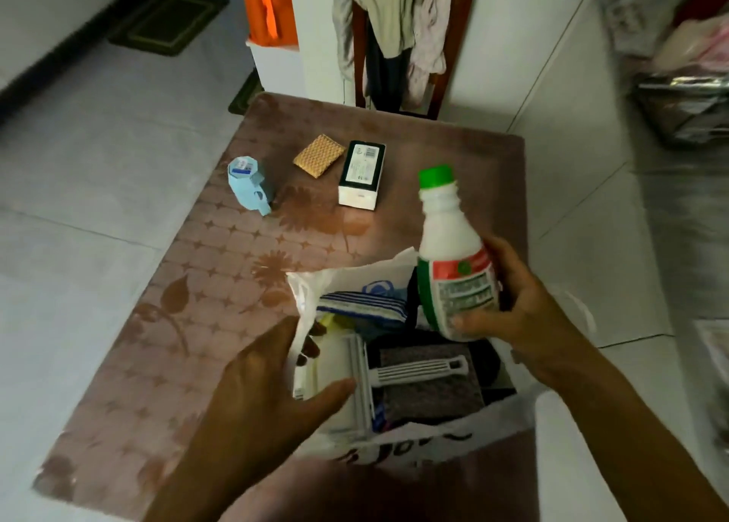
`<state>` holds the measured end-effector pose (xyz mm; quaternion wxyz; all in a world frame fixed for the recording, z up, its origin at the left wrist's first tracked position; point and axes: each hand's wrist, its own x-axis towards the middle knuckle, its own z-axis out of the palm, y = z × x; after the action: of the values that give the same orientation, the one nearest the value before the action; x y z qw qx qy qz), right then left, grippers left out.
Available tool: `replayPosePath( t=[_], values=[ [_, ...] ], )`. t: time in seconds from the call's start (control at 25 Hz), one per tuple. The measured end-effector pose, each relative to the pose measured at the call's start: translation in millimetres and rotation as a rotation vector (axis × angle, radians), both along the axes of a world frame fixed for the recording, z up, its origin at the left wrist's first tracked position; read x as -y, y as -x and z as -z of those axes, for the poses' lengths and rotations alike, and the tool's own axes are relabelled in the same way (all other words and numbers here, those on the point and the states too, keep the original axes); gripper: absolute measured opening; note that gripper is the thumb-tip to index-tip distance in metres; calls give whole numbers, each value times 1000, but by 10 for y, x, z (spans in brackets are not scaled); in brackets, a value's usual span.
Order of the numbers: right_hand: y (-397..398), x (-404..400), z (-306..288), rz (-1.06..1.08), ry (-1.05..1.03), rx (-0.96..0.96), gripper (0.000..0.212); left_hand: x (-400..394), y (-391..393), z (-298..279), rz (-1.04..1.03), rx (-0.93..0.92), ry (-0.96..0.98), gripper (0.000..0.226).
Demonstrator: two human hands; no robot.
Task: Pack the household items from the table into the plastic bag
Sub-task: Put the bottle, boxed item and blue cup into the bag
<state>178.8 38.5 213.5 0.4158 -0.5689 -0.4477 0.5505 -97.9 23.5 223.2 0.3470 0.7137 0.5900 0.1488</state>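
Observation:
A white plastic bag lies open at the near edge of the table. Inside it I see a white squeegee-like tool, a striped cloth and a dark sponge pad. My left hand grips the bag's left rim, holding it open. My right hand holds a white bottle with a green cap, tilted just above the bag's far right side. Farther back on the table lie a light blue box, a tan scouring pad and a dark-topped white box.
The table wears a brown flower-patterned cloth. A chair draped with clothes stands behind its far edge. An orange bag sits on a white unit at the back. Tiled floor surrounds the table; bundles lie at the right.

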Motion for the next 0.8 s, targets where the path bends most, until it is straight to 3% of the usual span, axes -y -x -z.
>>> replayPosePath(
  t=[0.08,0.16,0.24,0.48,0.64,0.8],
  values=[
    [-45,163,158,-214,-16,341,90,54,-103,99,-135,209,19,12],
    [-118,261,284,-413,21,683,84,21,-118,101,-361,634,166,23],
    [-168,333,331,-504,59,837,83,3,-67,19,-429,838,179,24],
    [-111,373,333,-570,1,929,83,45,-53,-67,-317,945,174,29],
    [-68,376,431,-520,25,1184,88,21,20,-53,-264,923,161,27],
    [161,333,649,-638,-15,1076,83,40,-43,-10,-162,925,191,27]
  ],
)
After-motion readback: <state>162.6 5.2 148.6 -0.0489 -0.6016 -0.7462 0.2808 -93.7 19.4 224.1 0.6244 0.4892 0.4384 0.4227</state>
